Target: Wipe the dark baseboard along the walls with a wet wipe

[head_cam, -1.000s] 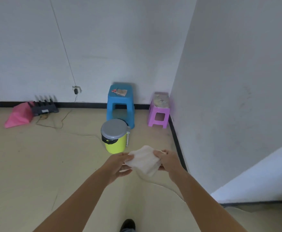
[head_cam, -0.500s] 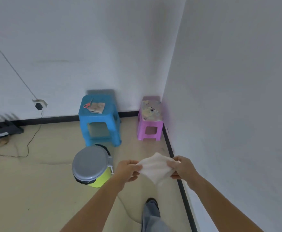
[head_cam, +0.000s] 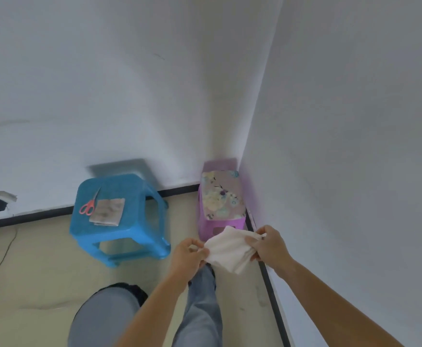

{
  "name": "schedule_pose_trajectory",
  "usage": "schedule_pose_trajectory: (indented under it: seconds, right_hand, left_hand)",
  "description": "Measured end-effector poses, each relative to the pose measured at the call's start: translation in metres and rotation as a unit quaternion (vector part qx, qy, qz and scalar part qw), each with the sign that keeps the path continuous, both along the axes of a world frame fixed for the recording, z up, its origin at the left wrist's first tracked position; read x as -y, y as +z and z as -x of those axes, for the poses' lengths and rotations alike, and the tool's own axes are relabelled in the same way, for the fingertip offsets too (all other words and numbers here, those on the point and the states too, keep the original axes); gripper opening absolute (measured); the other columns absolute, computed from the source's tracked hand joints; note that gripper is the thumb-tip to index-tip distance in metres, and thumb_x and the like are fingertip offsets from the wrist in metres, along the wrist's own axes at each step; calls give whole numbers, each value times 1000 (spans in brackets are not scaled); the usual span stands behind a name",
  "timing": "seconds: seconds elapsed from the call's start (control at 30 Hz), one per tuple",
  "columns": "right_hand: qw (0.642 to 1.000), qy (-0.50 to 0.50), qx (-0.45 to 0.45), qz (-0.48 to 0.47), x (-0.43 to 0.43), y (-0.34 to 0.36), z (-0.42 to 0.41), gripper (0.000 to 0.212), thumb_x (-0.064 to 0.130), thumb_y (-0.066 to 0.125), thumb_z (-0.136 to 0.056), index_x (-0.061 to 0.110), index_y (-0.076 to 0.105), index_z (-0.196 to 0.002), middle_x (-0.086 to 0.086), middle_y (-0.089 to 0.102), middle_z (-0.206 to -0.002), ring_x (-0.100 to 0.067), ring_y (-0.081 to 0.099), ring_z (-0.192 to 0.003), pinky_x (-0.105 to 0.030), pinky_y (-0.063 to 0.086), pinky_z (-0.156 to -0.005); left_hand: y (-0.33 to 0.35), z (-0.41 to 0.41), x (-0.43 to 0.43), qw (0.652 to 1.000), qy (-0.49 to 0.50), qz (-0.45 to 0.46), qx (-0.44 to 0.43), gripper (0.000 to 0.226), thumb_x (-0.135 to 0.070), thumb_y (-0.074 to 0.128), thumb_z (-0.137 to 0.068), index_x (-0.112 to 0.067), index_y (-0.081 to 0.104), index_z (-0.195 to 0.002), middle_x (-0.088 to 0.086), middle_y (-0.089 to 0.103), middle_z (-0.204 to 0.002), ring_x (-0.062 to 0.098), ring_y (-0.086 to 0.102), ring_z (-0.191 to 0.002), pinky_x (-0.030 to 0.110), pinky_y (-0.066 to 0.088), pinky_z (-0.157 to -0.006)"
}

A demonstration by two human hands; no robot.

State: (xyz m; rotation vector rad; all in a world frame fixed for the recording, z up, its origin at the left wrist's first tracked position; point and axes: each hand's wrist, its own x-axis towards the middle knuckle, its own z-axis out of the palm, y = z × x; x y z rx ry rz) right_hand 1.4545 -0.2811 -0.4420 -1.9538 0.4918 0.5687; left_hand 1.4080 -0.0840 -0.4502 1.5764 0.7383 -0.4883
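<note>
Lower centre of frame: left hand (head_cam: pixel 189 254) and right hand (head_cam: pixel 267 246) each pinch the wet wipe (head_cam: pixel 228 251), stretched between them, probably readying it for the baseboard (head_cam: pixel 270 291) at right.

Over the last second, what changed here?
The person stepped toward the corner: the blue stool and purple stool look nearer, and the lidded bin no longer shows. The left hand and right hand still pinch the white wipe between them, clear of the baseboard.

Both bare forearms reached forward and converged, the left hand (head_cam: pixel 188 254) pinching one edge of the wet wipe (head_cam: pixel 227 251) with curled fingers while the right hand (head_cam: pixel 270 249) pinched the opposite edge, knuckles up.
</note>
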Motion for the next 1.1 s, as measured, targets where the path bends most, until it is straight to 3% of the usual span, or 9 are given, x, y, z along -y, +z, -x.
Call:
schedule_pose_trajectory:
  seconds: [0.13, 0.27, 0.43, 0.67, 0.77, 0.83, 0.93, 1.0, 1.1]
  right_hand:
    - [994, -89, -59, -38, -13, -48, -100, 17, 13, 65, -88, 9, 51, -98, -12, 59, -102, -28, 63, -92, -34, 59, -67]
    - [989, -109, -97, -23, -25, -99, -179, 31, 4, 66, -85, 11, 46, -108, -9, 56, -106, -28, 62, -97, -34, 58, -69]
    - [989, -71, -62, 111, -25, -176, -245, 22, 0, 59, -84, 13, 42, -90, 0, 50, -79, -14, 49, -67, -26, 44, -57]
    - [987, 25, -14, 156, -20, -296, -302, 26, -6, 45, -85, 16, 58, -77, -1, 61, -86, -15, 55, -77, -16, 41, -58]
    - [984, 73, -14, 159, -23, -340, -310, 30, -3, 43, -88, 20, 63, -91, 4, 59, -101, -14, 55, -89, -21, 43, -73]
    - [975, 142, -49, 165, -24, -363, -307, 36, 2, 44, -91, 21, 62, -117, 6, 53, -122, -13, 53, -103, -21, 43, -82]
    - [959, 196, -101, 176, -23, -377, -300, 47, 8, 44, -93, 22, 49, -137, 4, 36, -150, -19, 43, -129, -31, 41, -102]
    - [958, 200, -111, 174, -23, -371, -298, 50, 9, 44, -92, 20, 46, -141, 3, 33, -152, -20, 40, -132, -35, 41, -106]
    - [958, 203, -95, 178, -24, -344, -298, 44, 14, 46, -93, 17, 49, -136, 4, 45, -139, -17, 50, -117, -34, 46, -96]
  left_hand:
    - [-50, -108, -10, 999, -34, -16, -14, 14, -2, 61, -87, -14, 62, -80, 3, 55, -64, 15, 51, -59, 28, 49, -64]
    - [-107, -192, -10, 998, -30, -45, -45, 15, -5, 58, -89, -18, 64, -84, 4, 63, -77, 18, 58, -70, 32, 52, -74]
    - [-181, -252, 5, 994, -42, -69, -76, 19, -4, 55, -88, -20, 63, -85, 0, 64, -78, 19, 60, -70, 30, 49, -69]
    - [-284, -307, 12, 975, -144, -167, -33, 21, -11, 48, -91, -26, 61, -98, -8, 64, -86, 6, 59, -75, 21, 48, -64]
    - [-326, -310, 16, 956, -217, -193, -48, 34, -15, 49, -91, -28, 53, -122, -6, 61, -110, 13, 59, -95, 28, 50, -80]
    - [-347, -304, 18, 927, -302, -210, -68, 50, -17, 49, -91, -24, 38, -139, -6, 40, -141, 17, 48, -117, 27, 42, -92]
    - [-354, -294, 16, 888, -389, -222, -102, 64, -18, 45, -91, -18, 19, -149, -7, 11, -156, 22, 30, -132, 29, 32, -104]
    - [-346, -293, 13, 877, -412, -217, -118, 66, -20, 44, -92, -18, 15, -151, -6, 6, -158, 24, 26, -136, 31, 29, -108]
    - [-320, -304, 3, 874, -405, -240, -117, 61, -21, 46, -92, -17, 23, -148, -2, 12, -158, 25, 26, -138, 33, 27, -109]
